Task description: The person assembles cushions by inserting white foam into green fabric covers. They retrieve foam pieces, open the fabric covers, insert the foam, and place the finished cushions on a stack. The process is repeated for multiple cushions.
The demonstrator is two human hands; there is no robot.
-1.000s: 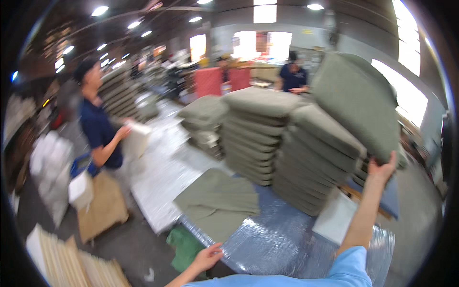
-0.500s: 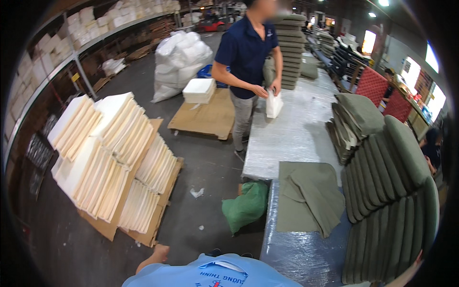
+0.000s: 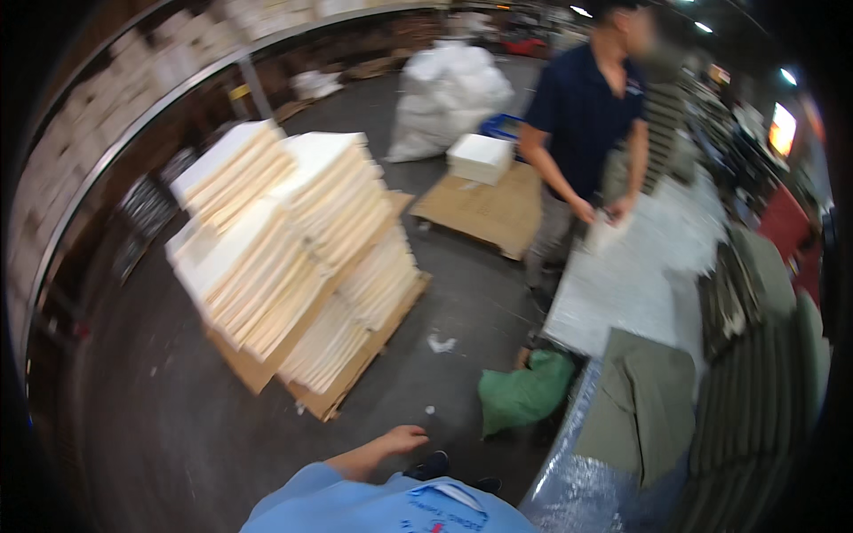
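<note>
My left hand (image 3: 400, 440) hangs low beside my light blue shirt, over the dark floor, with nothing in it and its fingers loosely curled. My right hand is out of the picture. Nearest the left hand is a green bag (image 3: 524, 391) lying on the floor by the table's corner. A flat olive cushion cover (image 3: 644, 409) lies on the table wrapped in silver film (image 3: 573, 484) at the lower right. Stacked olive cushions (image 3: 769, 355) stand along the right rim.
A pallet stacked with cream foam slabs (image 3: 293, 258) stands left of centre. A person in a dark blue shirt (image 3: 582, 115) handles a white sheet (image 3: 604, 235) at the table's far end. Behind are a white block on a cardboard-topped pallet (image 3: 480, 158), white sacks (image 3: 449, 89) and shelving (image 3: 107, 124).
My view has swung left and down, from the cushion stacks to the floor and foam pallet. My right hand, raised against the cushions a second ago, has left the picture.
</note>
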